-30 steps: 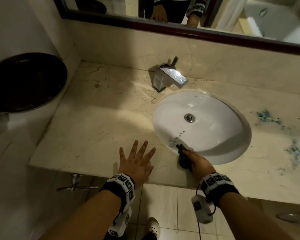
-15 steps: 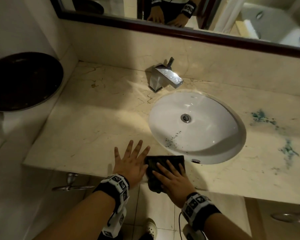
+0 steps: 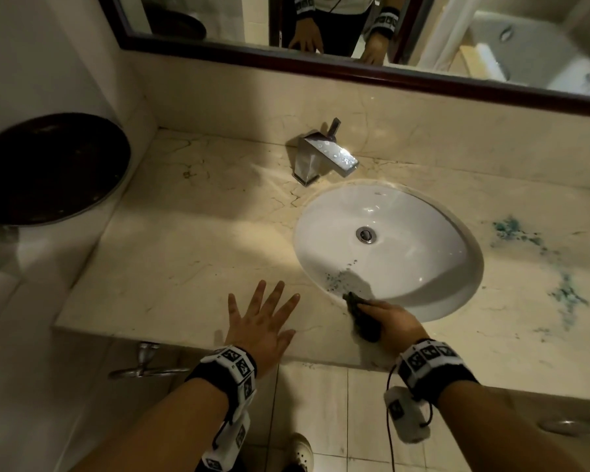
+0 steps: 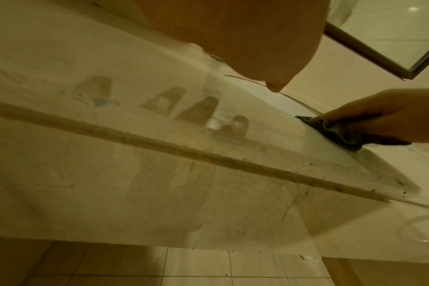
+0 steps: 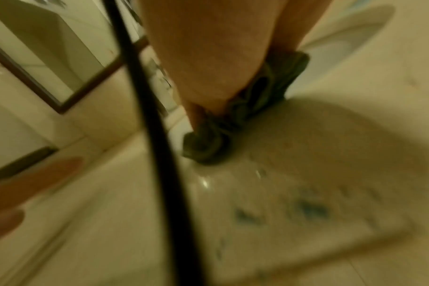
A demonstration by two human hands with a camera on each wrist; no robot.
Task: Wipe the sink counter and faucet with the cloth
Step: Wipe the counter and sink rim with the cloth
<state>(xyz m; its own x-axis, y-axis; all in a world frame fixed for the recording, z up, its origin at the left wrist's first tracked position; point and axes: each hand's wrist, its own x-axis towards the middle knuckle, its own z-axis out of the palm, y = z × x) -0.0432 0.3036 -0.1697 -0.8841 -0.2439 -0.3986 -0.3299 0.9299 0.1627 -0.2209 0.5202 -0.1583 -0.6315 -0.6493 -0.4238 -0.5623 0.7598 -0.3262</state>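
Note:
A dark bunched cloth (image 3: pixel 363 318) lies on the beige marble counter (image 3: pixel 184 253) at the near rim of the white oval sink (image 3: pixel 406 212). My right hand (image 3: pixel 387 318) grips it and presses it down; the cloth (image 4: pixel 336 133) (image 5: pixel 238 116) also shows in both wrist views. Flat on the counter to the left, my left hand (image 3: pixel 259 321) rests with its fingers spread, holding nothing. A square chrome faucet (image 3: pixel 324 160) stands behind the basin. Blue-green specks (image 3: pixel 334 277) dot the near inside of the basin.
Blue-green stains (image 3: pixel 511 229) (image 3: pixel 566 298) mark the counter right of the sink. A dark round object (image 3: pixel 48 168) sits at the far left. A framed mirror (image 3: pixel 355 73) runs along the back wall. The tiled floor (image 3: pixel 321 410) and a shoe lie below the counter's front edge.
Half a second ago my right hand lay flat on the spread cloth at the counter's front edge. It now grips the cloth bunched, moved right to the sink's near rim. The left hand has stayed put.

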